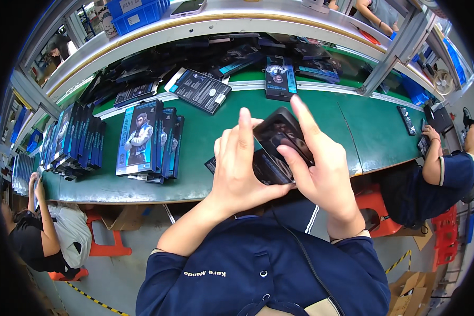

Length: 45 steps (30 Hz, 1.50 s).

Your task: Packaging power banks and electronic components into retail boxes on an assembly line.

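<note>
In front of my chest I hold a glossy black flat thing with rounded corners (283, 126), tilted between both hands; its exact kind does not show. My left hand (237, 166) grips its left and lower side, thumb along the bottom and forefinger pointing up. My right hand (324, 171) clasps the right side, with the thumb pressed on the glossy face and the forefinger stretched along the edge. Part of a dark printed box (210, 164) shows on the bench behind my left hand. Upright battery boxes (139, 137) with a printed figure stand in a row to the left.
More stacked boxes (71, 137) stand farther left on the green bench (195, 181). A tilted box (200, 90) and an upright one (280, 78) lean by the shelf, under which many lie heaped. A blue bin (137, 18) sits above. Co-workers sit at both sides.
</note>
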Motion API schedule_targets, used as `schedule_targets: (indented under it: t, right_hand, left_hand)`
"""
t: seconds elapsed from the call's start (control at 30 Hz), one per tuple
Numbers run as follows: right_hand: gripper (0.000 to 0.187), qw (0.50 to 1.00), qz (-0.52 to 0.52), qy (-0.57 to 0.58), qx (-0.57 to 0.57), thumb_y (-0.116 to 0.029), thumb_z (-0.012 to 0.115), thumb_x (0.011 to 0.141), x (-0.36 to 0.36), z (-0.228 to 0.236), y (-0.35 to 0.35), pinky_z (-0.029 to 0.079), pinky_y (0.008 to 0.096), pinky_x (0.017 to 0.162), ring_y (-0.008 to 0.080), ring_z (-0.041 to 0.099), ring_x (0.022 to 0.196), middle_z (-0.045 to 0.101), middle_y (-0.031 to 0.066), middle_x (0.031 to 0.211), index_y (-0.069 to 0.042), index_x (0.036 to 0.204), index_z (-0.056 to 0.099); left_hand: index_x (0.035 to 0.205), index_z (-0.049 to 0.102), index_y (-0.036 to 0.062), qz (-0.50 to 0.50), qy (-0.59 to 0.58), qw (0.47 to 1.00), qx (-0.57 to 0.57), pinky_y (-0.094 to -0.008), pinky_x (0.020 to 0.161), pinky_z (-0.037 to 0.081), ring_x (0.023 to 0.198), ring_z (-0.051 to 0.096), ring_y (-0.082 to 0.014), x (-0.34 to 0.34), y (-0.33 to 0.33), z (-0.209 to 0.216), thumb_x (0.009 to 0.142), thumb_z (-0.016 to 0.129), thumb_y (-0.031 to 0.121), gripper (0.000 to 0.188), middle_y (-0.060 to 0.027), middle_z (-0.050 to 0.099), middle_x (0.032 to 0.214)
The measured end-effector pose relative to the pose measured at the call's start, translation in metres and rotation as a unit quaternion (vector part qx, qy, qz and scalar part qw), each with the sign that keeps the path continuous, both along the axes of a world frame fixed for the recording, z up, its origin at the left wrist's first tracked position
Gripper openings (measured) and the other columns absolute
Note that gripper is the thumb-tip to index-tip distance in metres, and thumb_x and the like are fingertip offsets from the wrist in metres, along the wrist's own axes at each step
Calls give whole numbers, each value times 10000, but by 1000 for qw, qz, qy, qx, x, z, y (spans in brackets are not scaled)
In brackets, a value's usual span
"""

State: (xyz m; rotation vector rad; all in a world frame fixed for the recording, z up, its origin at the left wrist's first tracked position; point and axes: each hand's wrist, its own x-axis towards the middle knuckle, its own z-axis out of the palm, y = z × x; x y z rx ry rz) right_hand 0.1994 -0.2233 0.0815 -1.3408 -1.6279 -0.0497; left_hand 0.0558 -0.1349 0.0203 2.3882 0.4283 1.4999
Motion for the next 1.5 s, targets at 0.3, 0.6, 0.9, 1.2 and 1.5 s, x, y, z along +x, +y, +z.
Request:
schedule_targets:
  t: [0.3, 0.6, 0.9, 1.2, 1.5]
  right_hand:
    - [200, 972, 193, 93, -95, -46, 641, 903, 10, -18, 21, 427, 409, 1050, 325, 554, 1225, 572, 216, 1294, 21, 1090, 658]
    - [124, 949, 102, 224, 195, 36, 677, 894, -29, -88, 46, 510, 324, 908, 240, 655, 1001, 648, 159, 1078, 15, 1001, 618]
    - [361, 928, 174, 240, 227, 38, 699, 892, -25, -95, 51, 550, 299, 771, 178, 653, 884, 617, 143, 1017, -82, 1079, 414]
    - [289, 890, 215, 395, 72, -169, 525, 1036, -58, -82, 136, 435, 273, 940, 112, 514, 1062, 547, 37, 1086, -52, 1299, 499]
    - [819, 942, -37, -225, -245, -386, 774, 665, -15, -102, 230, 383, 599, 1047, 494, 436, 1270, 238, 238, 1571, -228, 1426, 516]
  left_hand:
    - [1327, 300, 49, -32, -163, 970, -179, -391, 940, 496, 1153, 559, -281, 6, 2, -41, 616, 970, 286, 1005, -191, 455, 1296]
    - [1066, 440, 68, -230, -327, 811, -426, -317, 944, 465, 1040, 604, -191, -8, 5, 2, 961, 637, 29, 227, -161, 636, 1083]
    - [1001, 507, 29, -258, -322, 862, -295, -288, 862, 508, 929, 642, -162, -13, 15, -28, 907, 700, -2, 217, -172, 647, 1079]
    - [1591, 147, 60, -201, -47, 950, -233, -449, 1216, 132, 1526, 93, -336, -51, 14, -32, 656, 866, 240, 1192, -224, 117, 1634]
    - [1443, 523, 139, 465, 294, 808, -212, -469, 1089, 386, 1274, 481, -501, -151, 69, 47, 744, 752, 404, 782, -371, 453, 1413]
